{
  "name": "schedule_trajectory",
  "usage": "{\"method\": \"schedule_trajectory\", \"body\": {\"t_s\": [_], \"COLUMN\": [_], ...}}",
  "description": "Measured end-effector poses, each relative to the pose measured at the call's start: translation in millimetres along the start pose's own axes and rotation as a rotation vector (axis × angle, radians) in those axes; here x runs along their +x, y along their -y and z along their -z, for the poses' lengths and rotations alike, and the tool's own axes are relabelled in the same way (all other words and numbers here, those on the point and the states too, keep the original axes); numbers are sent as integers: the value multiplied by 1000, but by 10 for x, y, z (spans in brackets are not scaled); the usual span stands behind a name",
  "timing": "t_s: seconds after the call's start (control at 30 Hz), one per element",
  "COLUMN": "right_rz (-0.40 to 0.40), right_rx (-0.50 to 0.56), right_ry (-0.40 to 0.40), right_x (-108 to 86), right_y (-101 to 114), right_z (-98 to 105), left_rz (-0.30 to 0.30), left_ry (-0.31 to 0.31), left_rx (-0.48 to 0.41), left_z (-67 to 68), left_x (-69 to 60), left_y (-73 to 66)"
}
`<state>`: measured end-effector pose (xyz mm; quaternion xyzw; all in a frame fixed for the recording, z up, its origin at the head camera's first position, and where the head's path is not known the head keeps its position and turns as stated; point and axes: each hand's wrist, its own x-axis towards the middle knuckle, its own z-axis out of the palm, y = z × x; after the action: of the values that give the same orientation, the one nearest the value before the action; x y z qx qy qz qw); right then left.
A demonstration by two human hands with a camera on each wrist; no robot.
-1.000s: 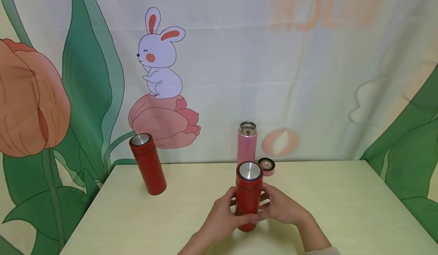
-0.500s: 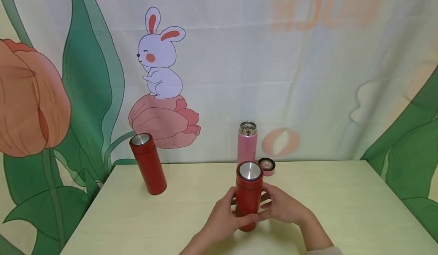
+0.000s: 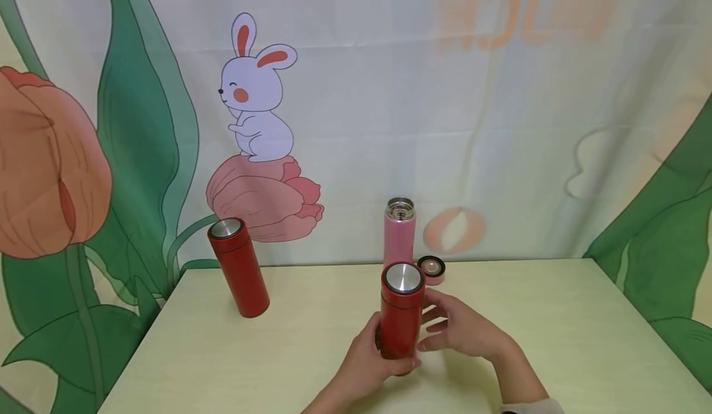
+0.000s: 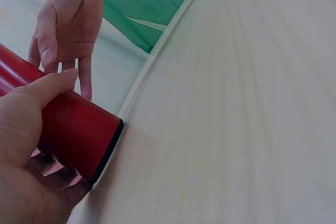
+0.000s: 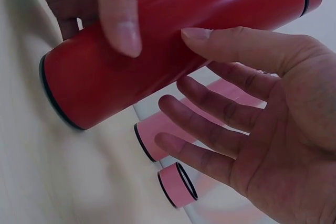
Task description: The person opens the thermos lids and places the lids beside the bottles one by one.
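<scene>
A red thermos bottle (image 3: 402,321) with a silver-topped lid stands upright near the middle of the table. My left hand (image 3: 364,361) grips its lower part, with the thumb across the front and fingers around the far side. Beside it on the right is my right hand (image 3: 470,327), fingers spread and loosely bent, holding nothing. In the right wrist view the right thumb overlaps the bottle's side; whether it touches, I cannot tell. Behind the bottle stands an uncapped pink thermos bottle (image 3: 398,238), its lower part hidden. The pink lid (image 3: 432,278) lies upside down next to it.
A second red thermos bottle (image 3: 239,272), lid on, stands at the left rear of the pale table (image 3: 556,327). A printed curtain (image 3: 356,123) hangs along the table's back edge.
The right hand has drawn away from the red bottle, its thumb parting from the left thumb and moving right. The left hand keeps its grip. The head view has shifted slightly.
</scene>
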<state>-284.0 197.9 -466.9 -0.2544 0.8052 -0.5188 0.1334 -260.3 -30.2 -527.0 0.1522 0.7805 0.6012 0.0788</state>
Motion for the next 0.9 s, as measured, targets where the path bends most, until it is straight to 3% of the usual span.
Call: {"method": "schedule_trajectory", "body": {"t_s": [0.27,0.5,0.7,0.9], "right_rz": [12,70,102,182], "right_rx": [15,36,51,-2], "right_ry": [-24,-49,-137,-228], "right_x": [-19,-58,-105,-123], "right_y": [65,129,297,463], "right_z": [16,49,49,22], "left_rz": [-5,-12,2,-2], "left_ry": [-19,-39,-54,-55], "left_rx": [-53,-29,-14,-20], "left_z": [-30,-50,-54,-62], "left_x": [1,-8,1,-8], "left_y": [75,83,88,96]}}
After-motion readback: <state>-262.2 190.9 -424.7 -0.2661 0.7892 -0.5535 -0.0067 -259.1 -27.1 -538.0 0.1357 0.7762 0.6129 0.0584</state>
